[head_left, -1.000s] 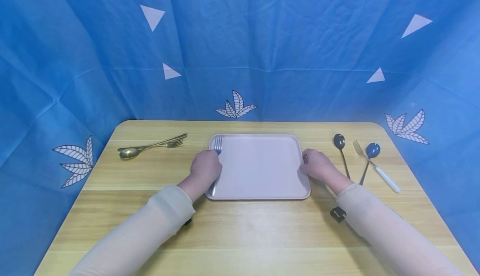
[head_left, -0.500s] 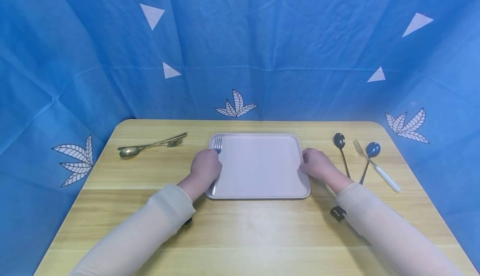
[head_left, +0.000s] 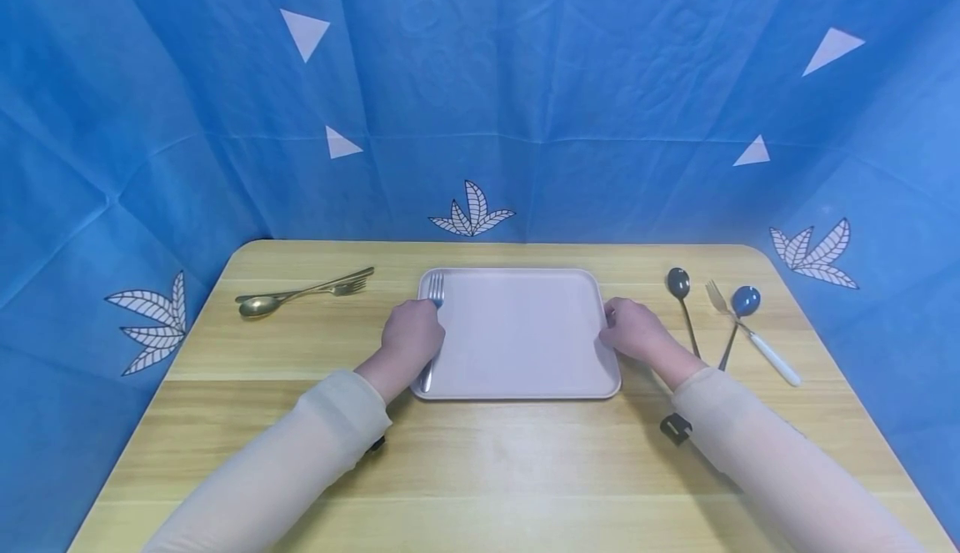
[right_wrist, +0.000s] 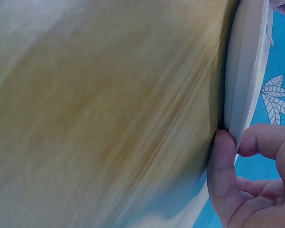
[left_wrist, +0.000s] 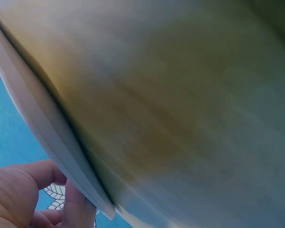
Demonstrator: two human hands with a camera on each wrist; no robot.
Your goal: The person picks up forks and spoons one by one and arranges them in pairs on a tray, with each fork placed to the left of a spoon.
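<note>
In the head view a pale rectangular tray (head_left: 521,336) lies on the wooden table. My left hand (head_left: 412,336) is at its left rim, and the left wrist view has the thumb and a finger (left_wrist: 78,204) around the tray edge (left_wrist: 61,137). A metal fork (head_left: 437,286) lies lengthwise along that side of the tray, its middle hidden behind this hand. At the opposite rim, my right hand (head_left: 633,332) pinches the tray; the right wrist view shows a finger (right_wrist: 223,161) at the underside and the thumb at the other face of the rim (right_wrist: 247,71).
Left of the tray are a gold-toned spoon (head_left: 258,307), a fork (head_left: 348,287) and a thin long-handled piece (head_left: 356,274), crossing one another. To the right lie a dark spoon (head_left: 678,283), another dark spoon (head_left: 746,300) and a white-handled fork (head_left: 776,359). A blue curtain (head_left: 525,103) hangs behind the table (head_left: 510,470).
</note>
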